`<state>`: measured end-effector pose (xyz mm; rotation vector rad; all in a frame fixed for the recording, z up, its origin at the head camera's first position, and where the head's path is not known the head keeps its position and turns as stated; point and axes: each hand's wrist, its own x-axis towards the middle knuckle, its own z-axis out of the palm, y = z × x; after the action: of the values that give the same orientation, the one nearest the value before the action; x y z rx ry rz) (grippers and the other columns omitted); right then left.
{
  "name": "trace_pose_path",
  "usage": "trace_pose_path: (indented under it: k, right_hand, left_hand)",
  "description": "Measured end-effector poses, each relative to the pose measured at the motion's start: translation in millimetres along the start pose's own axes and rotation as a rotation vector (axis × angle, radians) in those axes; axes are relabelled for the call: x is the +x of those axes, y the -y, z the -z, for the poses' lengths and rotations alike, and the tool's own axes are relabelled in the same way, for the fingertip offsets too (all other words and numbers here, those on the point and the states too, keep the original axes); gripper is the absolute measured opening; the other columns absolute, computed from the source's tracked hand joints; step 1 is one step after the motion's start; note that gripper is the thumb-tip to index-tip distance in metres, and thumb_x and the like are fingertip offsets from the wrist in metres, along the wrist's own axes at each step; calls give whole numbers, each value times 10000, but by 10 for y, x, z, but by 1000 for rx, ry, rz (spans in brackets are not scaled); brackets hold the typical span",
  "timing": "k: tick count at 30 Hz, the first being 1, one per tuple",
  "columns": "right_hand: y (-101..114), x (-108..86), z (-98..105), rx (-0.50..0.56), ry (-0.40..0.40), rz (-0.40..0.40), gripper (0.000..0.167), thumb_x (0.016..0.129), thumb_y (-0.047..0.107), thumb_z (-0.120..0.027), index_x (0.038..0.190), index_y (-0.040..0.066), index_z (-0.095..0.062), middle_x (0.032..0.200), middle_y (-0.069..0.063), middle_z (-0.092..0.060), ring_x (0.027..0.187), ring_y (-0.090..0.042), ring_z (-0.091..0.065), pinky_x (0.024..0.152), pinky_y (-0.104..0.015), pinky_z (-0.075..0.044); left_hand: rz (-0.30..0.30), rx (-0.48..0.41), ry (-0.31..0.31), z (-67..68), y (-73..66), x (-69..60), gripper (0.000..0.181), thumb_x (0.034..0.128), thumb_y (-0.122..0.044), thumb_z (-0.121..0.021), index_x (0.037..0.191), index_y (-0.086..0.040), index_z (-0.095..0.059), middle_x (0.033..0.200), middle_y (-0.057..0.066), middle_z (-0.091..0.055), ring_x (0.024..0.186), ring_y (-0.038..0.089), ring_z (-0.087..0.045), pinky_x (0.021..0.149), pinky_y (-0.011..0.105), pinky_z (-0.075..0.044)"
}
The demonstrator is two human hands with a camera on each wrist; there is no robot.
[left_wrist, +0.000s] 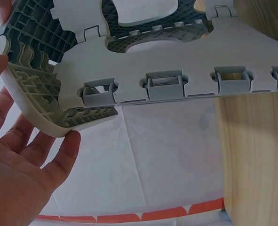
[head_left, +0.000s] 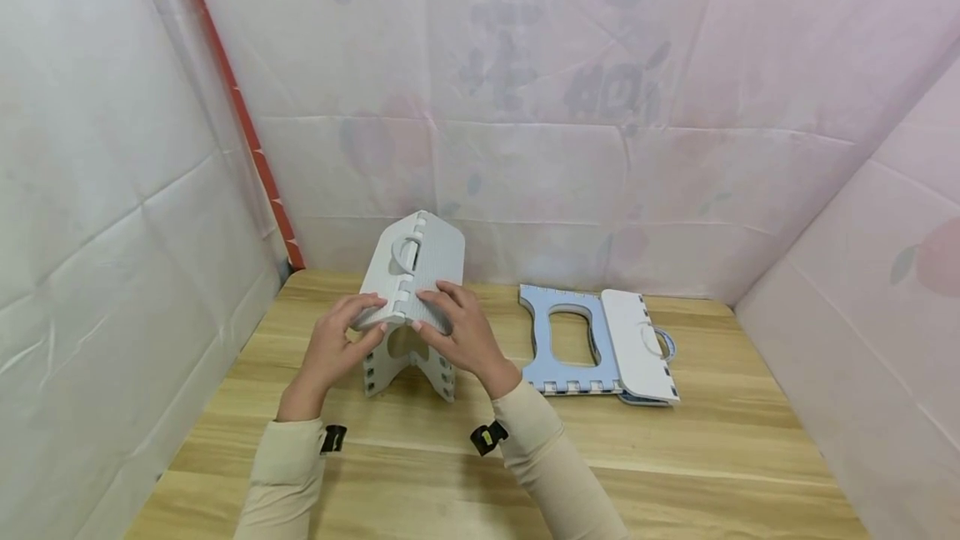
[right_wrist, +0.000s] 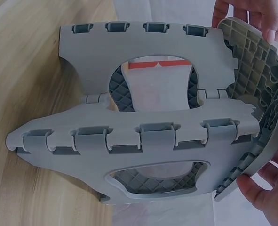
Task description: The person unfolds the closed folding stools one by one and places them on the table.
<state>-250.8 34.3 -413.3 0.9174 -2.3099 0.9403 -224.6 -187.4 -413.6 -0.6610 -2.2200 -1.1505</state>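
Observation:
A pale grey-white folding step stool (head_left: pixel 444 252) stands partly unfolded on the table, its top peaked along the middle hinge and its side panels bent inward. My left hand (head_left: pixel 333 348) grips the left half of the top at its near end, thumb at the front edge and fingers over it. On the other half, my right hand (head_left: pixel 467 338) holds the near edge likewise. A looped carry handle (head_left: pixel 397 255) sticks up from the hinge. In the right wrist view, the ribbed underside (right_wrist: pixel 246 52) of the top and the hinged legs (right_wrist: pixel 162 136) show.
A blue and white folding stool (head_left: pixel 538 357) lies folded flat to the right, its handle (head_left: pixel 666 343) pointing right. The wooden table (head_left: pixel 420 482) meets pale sheeted walls (head_left: pixel 525 148) at the back and sides. A red strip (head_left: pixel 255 140) runs down the back left corner.

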Motion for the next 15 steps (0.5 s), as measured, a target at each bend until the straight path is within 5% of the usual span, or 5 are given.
trace_pose_path:
  k: [15]
  right_hand:
    - [14, 25, 42, -5, 12, 10, 396, 827, 306, -662, 1171, 112, -639, 1237, -203, -508, 1111, -349, -469, 828, -461, -450]
  left_hand:
    - [-25, 24, -11, -9, 9, 8, 332, 744, -85, -738, 1066, -80, -658, 1101, 127, -598, 1010, 296, -562, 779, 516, -465]
